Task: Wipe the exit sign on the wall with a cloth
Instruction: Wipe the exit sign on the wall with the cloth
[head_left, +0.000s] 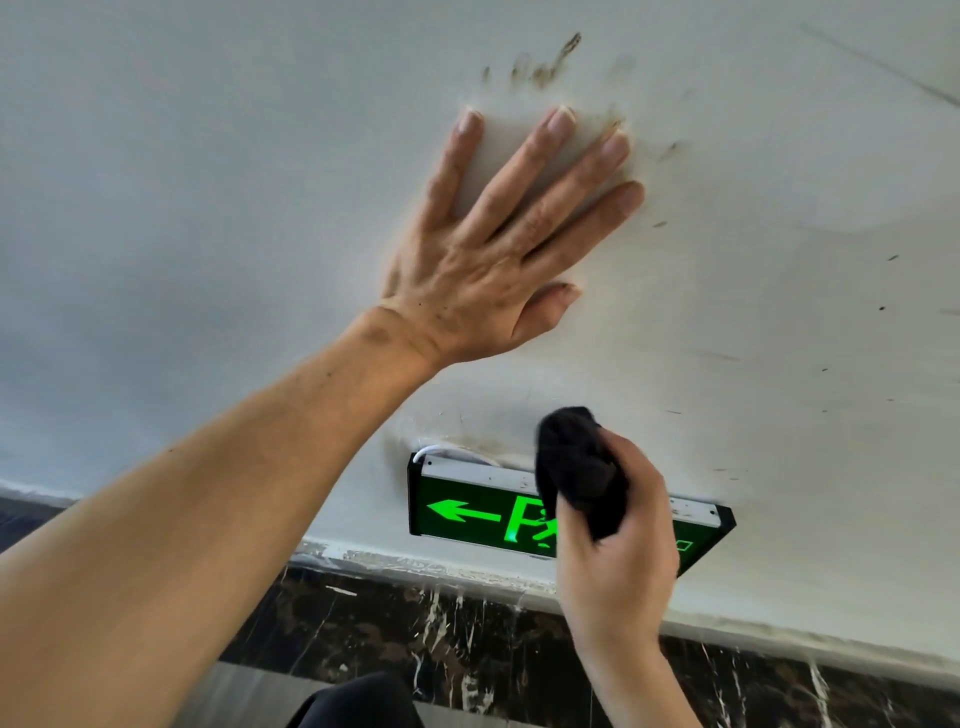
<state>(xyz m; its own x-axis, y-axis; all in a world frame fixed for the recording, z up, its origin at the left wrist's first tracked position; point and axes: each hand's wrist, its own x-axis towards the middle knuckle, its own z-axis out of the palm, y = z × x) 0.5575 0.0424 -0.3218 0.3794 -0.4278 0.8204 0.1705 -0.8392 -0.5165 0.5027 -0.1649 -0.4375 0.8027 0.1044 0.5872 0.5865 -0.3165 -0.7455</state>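
Observation:
A green-lit exit sign (467, 512) with a black frame and a left-pointing arrow is mounted low on a white wall (208, 182), just above the skirting. My right hand (618, 551) is closed around a bunched black cloth (576, 467), held against the top middle of the sign and covering part of its lettering. My left hand (498, 249) lies flat on the wall above the sign, fingers spread, holding nothing.
Dark smudges (550, 62) and scuff marks mark the wall above and to the right of my left hand. A dark marble skirting (467, 639) runs below the sign. A white cable (431, 451) loops at the sign's top left corner.

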